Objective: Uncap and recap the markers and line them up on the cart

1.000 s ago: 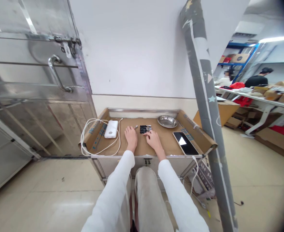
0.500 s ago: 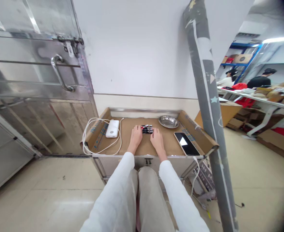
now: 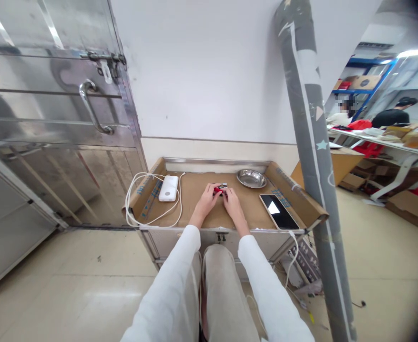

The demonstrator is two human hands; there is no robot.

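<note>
My left hand (image 3: 206, 200) is closed, fingertips pinching a small red piece (image 3: 217, 189) over the middle of the cardboard-lined tabletop (image 3: 191, 183). Right beside it, my right hand (image 3: 232, 203) has its fingers bent in close to the same spot. What those fingers grip is too small to make out. Small black and silver pieces (image 3: 223, 185) show between and just beyond both hands, mostly covered by the fingers. Their kind cannot be told.
A white power bank (image 3: 168, 189) with a looped white cable lies left. To the right are a round metal dish (image 3: 251, 178) and a phone (image 3: 279, 211). A tall grey roll (image 3: 310, 114) leans beside the table. Two people sit at a far workbench.
Both hands have drawn together over the row of black and silver pieces, now largely hidden. The red piece has come between my left fingertips. The view has shifted slightly.
</note>
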